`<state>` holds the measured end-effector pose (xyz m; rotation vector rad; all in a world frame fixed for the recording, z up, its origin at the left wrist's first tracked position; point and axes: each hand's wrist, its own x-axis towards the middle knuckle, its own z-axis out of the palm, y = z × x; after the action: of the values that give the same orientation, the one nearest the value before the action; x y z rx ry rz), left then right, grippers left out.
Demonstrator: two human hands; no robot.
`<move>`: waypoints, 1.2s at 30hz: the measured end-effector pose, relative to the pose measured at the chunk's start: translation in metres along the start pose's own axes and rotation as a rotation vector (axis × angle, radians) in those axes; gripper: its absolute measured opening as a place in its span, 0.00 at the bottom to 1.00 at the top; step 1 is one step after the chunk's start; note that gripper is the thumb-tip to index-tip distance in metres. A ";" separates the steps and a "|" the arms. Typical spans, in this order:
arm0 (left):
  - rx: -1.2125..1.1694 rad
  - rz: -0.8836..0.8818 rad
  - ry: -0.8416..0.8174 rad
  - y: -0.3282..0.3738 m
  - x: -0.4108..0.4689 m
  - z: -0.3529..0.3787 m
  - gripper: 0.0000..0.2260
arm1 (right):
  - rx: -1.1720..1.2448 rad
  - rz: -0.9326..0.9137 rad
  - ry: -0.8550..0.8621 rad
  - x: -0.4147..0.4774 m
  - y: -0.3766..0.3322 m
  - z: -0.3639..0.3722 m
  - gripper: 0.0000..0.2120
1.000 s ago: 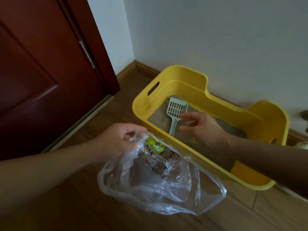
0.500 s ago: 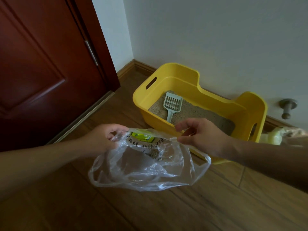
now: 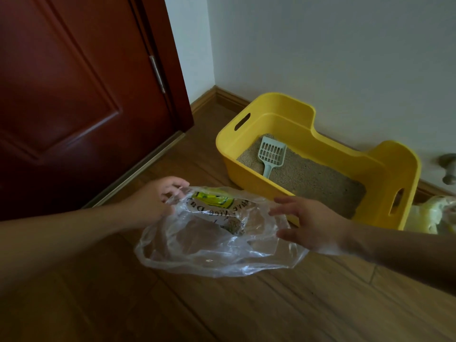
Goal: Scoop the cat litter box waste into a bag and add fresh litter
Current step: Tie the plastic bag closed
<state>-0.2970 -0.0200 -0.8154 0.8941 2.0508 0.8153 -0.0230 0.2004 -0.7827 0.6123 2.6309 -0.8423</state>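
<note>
Two hands, one clear plastic bag (image 3: 209,253), one yellow litter box (image 3: 249,174), one slotted scoop (image 3: 271,154). The left hand (image 3: 158,201) pinches the bag's rim with curled fingers. The right hand (image 3: 313,225), fingers straight and spread, is at the bag's opposite edge; whether it touches is unclear. The bag sags between them, crumpled. Just beyond the right hand stands the litter box, the scoop lying on its litter (image 3: 311,181). A dark red door (image 3: 74,95) stands beyond the left hand.

Scoop (image 3: 271,153) handle tip behind box (image 3: 243,177) wall; pale bag (image 3: 430,215) cropped right.
</note>
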 end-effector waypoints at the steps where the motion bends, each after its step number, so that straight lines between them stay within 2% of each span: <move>1: 0.009 -0.017 0.011 -0.002 0.000 -0.001 0.28 | -0.031 0.000 -0.012 0.002 0.000 0.001 0.23; 5: 0.062 -0.124 0.084 -0.006 -0.001 -0.004 0.23 | -0.107 0.025 -0.063 0.010 0.001 0.006 0.24; 8: 0.139 -0.150 0.128 -0.005 -0.004 -0.006 0.04 | -0.126 0.048 -0.053 0.013 -0.003 0.006 0.21; 9: 0.161 -0.145 0.138 -0.004 -0.005 -0.006 0.03 | -0.120 0.050 -0.044 0.014 -0.005 0.004 0.20; 11: 0.161 -0.152 0.151 -0.004 -0.005 -0.006 0.08 | -0.109 0.039 -0.040 0.013 -0.008 0.002 0.19; 14: 0.113 -0.152 0.137 0.001 -0.004 -0.007 0.11 | -0.088 0.003 -0.019 0.013 -0.013 -0.001 0.20; 18: 0.087 -0.120 0.173 0.017 0.003 -0.008 0.10 | 0.014 0.069 0.012 0.016 -0.020 -0.007 0.29; 20: 0.097 -0.093 0.163 0.030 0.005 -0.009 0.06 | 0.048 0.073 0.018 0.016 -0.022 -0.012 0.30; 22: 0.080 -0.053 0.159 0.044 0.006 -0.010 0.02 | 0.072 0.061 0.025 0.015 -0.026 -0.019 0.29; 30: -0.126 -0.053 0.191 0.095 0.005 -0.015 0.20 | 0.342 0.008 0.036 0.011 -0.041 -0.049 0.30; 36: -0.179 -0.030 0.190 0.124 0.003 -0.006 0.16 | 0.453 -0.087 0.058 0.010 -0.056 -0.063 0.25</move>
<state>-0.2633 0.0495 -0.7177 0.7073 2.1073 1.0843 -0.0684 0.2004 -0.7114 0.6393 2.5405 -1.4886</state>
